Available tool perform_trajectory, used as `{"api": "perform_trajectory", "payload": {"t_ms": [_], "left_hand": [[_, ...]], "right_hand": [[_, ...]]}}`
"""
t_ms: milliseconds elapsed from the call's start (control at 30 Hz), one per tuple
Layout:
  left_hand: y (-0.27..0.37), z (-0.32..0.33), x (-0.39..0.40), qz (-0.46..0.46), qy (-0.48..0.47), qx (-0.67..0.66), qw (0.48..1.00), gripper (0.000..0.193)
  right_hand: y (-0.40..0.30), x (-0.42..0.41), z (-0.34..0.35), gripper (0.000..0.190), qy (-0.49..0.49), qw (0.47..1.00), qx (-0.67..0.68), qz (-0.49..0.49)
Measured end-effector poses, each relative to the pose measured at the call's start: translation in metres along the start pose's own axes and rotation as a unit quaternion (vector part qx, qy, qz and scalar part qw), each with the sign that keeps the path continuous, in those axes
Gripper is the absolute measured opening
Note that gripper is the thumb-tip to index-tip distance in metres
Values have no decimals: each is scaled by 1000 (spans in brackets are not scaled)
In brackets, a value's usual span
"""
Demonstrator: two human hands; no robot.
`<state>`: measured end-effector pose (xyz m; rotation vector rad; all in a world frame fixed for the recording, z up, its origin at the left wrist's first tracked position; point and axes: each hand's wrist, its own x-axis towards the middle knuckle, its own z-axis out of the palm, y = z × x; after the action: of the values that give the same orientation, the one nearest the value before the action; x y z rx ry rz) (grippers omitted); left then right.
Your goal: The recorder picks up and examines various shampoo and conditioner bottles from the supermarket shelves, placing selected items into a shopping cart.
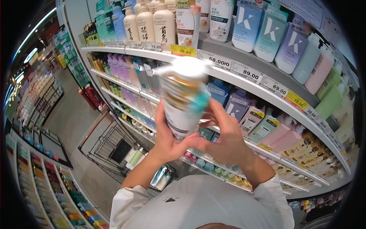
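A white pump bottle with a gold collar and a teal patch is held upright before my chest, its top blurred by motion. Around its left side and base curls my left hand. My right hand is at the bottle's lower right, thumb against the base near my left thumb; its other fingers are partly hidden, and their contact with the bottle is hard to tell. Behind the bottle runs a store shelf edged with price tags. Cream shampoo pump bottles and a blue bottle stand on its top level.
A wire shopping cart stands at the left, holding a green pump bottle and other packages. Lower tiers carry purple bottles and pink bottles. Another stocked shelf lines the lower left, beside the aisle floor.
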<state>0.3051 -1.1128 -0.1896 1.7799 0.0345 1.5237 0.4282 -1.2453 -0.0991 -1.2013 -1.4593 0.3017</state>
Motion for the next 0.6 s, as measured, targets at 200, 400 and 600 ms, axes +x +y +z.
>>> {"api": "perform_trajectory", "payload": {"t_ms": [200, 400, 600], "left_hand": [[-15, -19, 57, 273, -68, 223, 933, 109], [-38, -50, 5, 101, -21, 176, 979, 83], [-151, -116, -198, -344, -117, 192, 912, 40]], "right_hand": [[8, 20, 13, 59, 66, 991, 119, -13], [-3, 83, -35, 60, 224, 965, -88, -102], [5, 151, -85, 65, 234, 954, -153, -112]]}}
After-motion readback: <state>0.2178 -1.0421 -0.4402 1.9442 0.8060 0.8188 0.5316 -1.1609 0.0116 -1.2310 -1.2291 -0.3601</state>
